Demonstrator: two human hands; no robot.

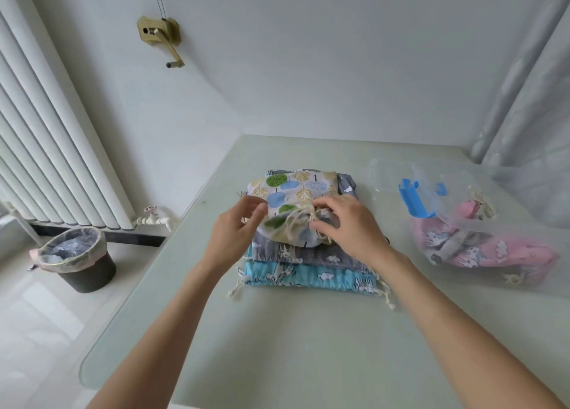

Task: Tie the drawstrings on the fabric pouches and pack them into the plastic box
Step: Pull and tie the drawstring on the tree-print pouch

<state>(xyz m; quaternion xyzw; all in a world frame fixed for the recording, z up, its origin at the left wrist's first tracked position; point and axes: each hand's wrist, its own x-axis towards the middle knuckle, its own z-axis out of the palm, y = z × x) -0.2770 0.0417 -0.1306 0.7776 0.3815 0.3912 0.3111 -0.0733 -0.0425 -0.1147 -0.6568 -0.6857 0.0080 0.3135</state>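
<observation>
A tree-print pouch [293,189] lies on top of a stack, its mouth gathered toward me with cream drawstrings [297,220] bunched there. Under it sit a grey pouch [314,254] and a blue pouch [311,277]. My left hand [239,233] holds the left edge of the gathered mouth with curled fingers. My right hand [351,226] pinches the drawstring at the knot. To the right, a clear plastic box [481,223] with blue clips holds a pink pouch [509,251].
The pouches rest on a pale green glass table [308,347]; its left edge runs diagonally. A lined dark bin [77,260] stands on the floor at left beneath a white radiator [46,149]. A curtain [530,100] hangs at the right.
</observation>
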